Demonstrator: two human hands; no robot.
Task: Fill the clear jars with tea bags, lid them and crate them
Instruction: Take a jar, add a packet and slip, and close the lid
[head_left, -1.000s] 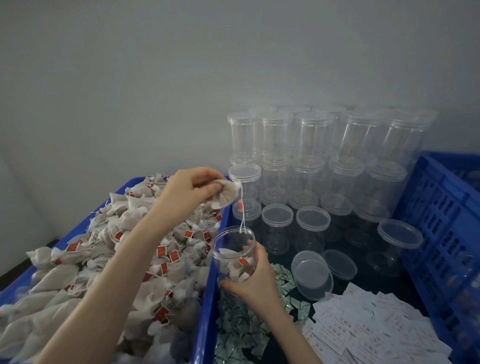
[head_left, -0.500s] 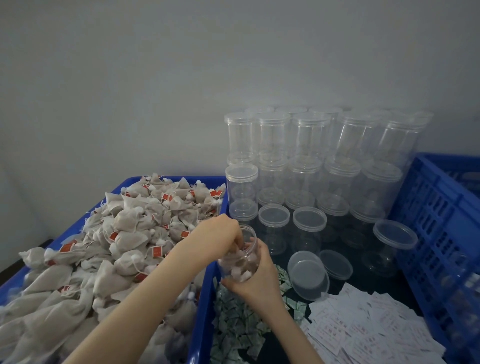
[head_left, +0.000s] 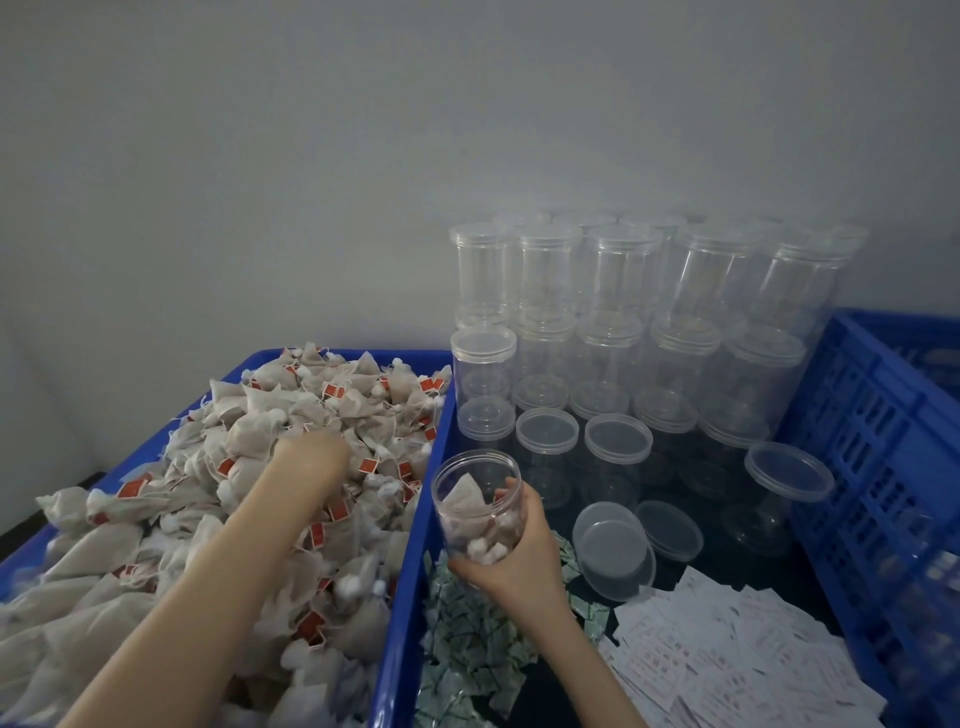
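Head camera is showing the left hand (head_left: 311, 457) reaching down into the heap of tea bags (head_left: 249, 493) that is filling the blue bin (head_left: 400, 597) on the left; it is blurred and its fingers are buried in the pile, so whether it is pinching a bag yet cannot be told. The right hand (head_left: 511, 551) is wrapping its fingers and thumb round the open clear jar (head_left: 478, 506), holding it just beside the bin's right wall, mouth tilted toward the pile, with a few bags lying in its lower part and plenty of room above them. The step in hand appears to be fetching the next bags. To do it well, the left hand is probably best taking a bag by its body rather than by a red tag, since the strings look tangled and could drag neighbours over the wall. Keeping the jar close to the bin and angled as it is should shorten each trip, and pushing the string in after the bag should keep it off the rim where a lid must seat. Loose clear lids (head_left: 615, 556) are lying near the jar on the dark surface (head_left: 727, 566), beside stacked empty jars (head_left: 623, 322), small green packets (head_left: 467, 639) and white paper slips (head_left: 727, 654). The blue crate (head_left: 883, 467) is standing to the right.
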